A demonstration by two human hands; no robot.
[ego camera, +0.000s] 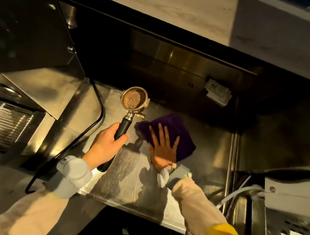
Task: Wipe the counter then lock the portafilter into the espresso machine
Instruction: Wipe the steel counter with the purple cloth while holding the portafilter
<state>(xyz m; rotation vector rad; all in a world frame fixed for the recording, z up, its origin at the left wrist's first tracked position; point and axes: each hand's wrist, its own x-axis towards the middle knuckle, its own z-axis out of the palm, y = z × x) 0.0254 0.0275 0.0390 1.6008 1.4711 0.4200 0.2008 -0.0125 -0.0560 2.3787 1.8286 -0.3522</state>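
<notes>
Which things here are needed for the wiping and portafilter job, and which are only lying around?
Belong to the job:
- purple cloth, flat under the right hand
- steel counter
- portafilter with coffee in its basket, held by the handle in the left hand

Just lying about:
- folded white papers at the back
- black cable beside the counter
- grey cables at the right

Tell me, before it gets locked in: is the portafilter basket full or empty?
Full: the portafilter basket shows brown coffee grounds.
</notes>
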